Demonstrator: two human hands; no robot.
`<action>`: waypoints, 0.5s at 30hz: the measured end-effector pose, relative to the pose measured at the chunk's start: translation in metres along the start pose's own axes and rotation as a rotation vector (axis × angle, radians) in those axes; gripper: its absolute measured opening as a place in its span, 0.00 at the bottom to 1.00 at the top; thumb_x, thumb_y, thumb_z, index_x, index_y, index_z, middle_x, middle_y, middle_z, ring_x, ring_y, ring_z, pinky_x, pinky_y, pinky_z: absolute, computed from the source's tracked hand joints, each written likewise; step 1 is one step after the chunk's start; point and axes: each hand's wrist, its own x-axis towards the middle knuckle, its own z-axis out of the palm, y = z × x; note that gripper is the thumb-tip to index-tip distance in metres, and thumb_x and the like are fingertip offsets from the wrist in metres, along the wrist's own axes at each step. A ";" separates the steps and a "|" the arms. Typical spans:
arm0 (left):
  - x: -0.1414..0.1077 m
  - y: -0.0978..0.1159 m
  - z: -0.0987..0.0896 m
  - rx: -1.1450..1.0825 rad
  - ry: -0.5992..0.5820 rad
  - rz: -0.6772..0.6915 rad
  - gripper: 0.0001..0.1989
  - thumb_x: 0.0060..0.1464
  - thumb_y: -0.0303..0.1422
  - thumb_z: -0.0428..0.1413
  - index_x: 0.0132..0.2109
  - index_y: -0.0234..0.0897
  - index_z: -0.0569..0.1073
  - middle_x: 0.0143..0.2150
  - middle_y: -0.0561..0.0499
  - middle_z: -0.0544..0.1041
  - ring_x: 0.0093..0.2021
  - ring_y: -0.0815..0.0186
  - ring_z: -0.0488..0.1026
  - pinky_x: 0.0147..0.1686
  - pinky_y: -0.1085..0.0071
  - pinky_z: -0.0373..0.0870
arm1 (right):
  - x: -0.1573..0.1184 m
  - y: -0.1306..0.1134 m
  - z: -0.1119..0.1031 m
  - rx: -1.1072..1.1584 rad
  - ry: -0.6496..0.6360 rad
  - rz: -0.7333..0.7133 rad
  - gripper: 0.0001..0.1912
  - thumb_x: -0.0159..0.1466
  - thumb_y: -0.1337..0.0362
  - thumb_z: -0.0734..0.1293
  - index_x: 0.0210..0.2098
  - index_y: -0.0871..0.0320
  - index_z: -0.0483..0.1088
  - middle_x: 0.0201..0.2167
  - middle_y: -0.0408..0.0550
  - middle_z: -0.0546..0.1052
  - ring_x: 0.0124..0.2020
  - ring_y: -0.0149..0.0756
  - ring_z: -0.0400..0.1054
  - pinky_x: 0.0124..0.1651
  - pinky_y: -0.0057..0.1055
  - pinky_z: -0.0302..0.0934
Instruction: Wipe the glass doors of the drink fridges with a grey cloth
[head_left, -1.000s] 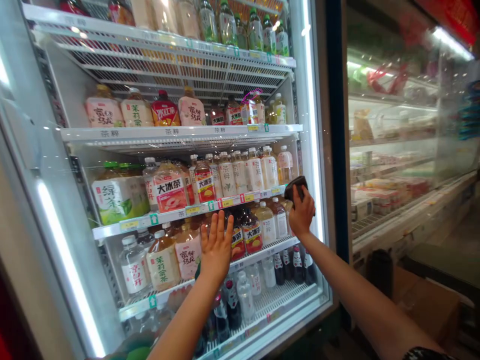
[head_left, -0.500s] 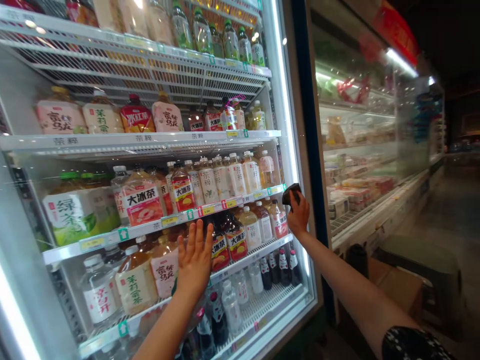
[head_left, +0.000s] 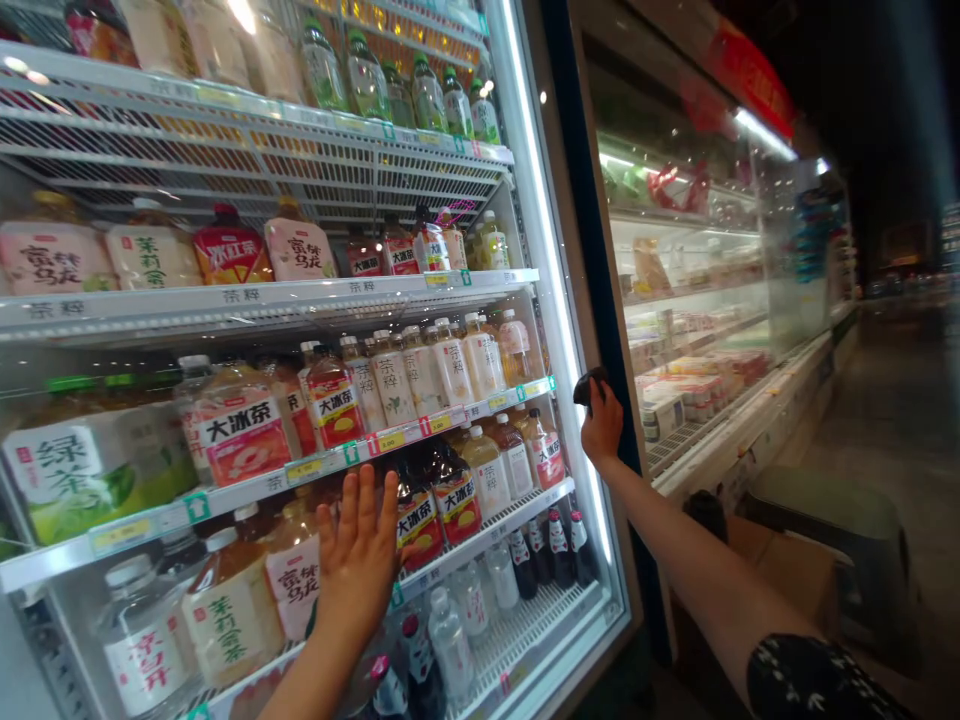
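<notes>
My left hand [head_left: 358, 545] is raised, palm toward the glass door of a drinks fridge [head_left: 577, 440], fingers stretched out. It is in front of the lower shelves and partly hides a pink-labelled bottle [head_left: 295, 580]; whether the palm touches the glass I cannot tell. My right hand [head_left: 602, 425] is closed around a small black object [head_left: 591, 387] at the right edge of the door frame. The object's exact kind is unclear. Behind the glass, red-labelled iced tea bottles [head_left: 459, 500] stand just right of my left hand.
Large green-labelled bottles [head_left: 90, 460] and pale tea bottles [head_left: 454, 365] fill the shelves inside. To the right stands a lit open chiller [head_left: 697, 330] with packaged goods. A cardboard box [head_left: 787, 570] and a greenish stool [head_left: 825, 520] are on the floor below it.
The view has turned slightly to the right, so the fridge sits further left. My right hand with the black object has shifted a little rightward against the door frame. My left hand stays outstretched.
</notes>
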 end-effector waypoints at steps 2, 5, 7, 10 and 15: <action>0.000 -0.001 0.000 -0.009 0.011 0.010 0.53 0.58 0.33 0.61 0.77 0.45 0.34 0.79 0.41 0.34 0.78 0.49 0.34 0.72 0.40 0.29 | 0.035 -0.006 0.004 -0.004 0.006 0.011 0.36 0.62 0.76 0.56 0.69 0.55 0.61 0.66 0.59 0.66 0.63 0.49 0.63 0.65 0.52 0.59; 0.001 0.000 0.001 -0.028 0.032 0.017 0.50 0.60 0.35 0.60 0.77 0.45 0.35 0.79 0.41 0.34 0.78 0.49 0.34 0.72 0.39 0.30 | 0.075 -0.014 0.006 -0.020 -0.025 -0.037 0.35 0.63 0.75 0.57 0.69 0.56 0.61 0.67 0.58 0.66 0.64 0.49 0.61 0.65 0.49 0.58; 0.002 0.001 0.000 -0.033 0.040 0.012 0.49 0.62 0.36 0.58 0.77 0.45 0.35 0.79 0.41 0.35 0.78 0.49 0.34 0.72 0.38 0.31 | 0.066 -0.012 0.004 -0.023 -0.025 -0.047 0.35 0.63 0.74 0.57 0.70 0.56 0.61 0.67 0.58 0.66 0.64 0.49 0.62 0.65 0.49 0.58; 0.002 0.002 0.000 -0.030 0.046 0.011 0.49 0.61 0.36 0.58 0.77 0.45 0.34 0.79 0.42 0.34 0.78 0.49 0.34 0.72 0.39 0.30 | 0.014 0.000 0.000 -0.009 0.014 0.007 0.35 0.63 0.73 0.57 0.69 0.55 0.61 0.66 0.59 0.66 0.62 0.50 0.62 0.64 0.51 0.59; 0.002 -0.001 0.001 -0.029 0.073 0.032 0.47 0.62 0.34 0.56 0.77 0.45 0.36 0.79 0.43 0.35 0.78 0.52 0.34 0.73 0.42 0.28 | 0.010 0.004 0.010 0.050 0.072 0.055 0.36 0.61 0.74 0.56 0.68 0.54 0.63 0.64 0.60 0.68 0.61 0.51 0.63 0.63 0.56 0.59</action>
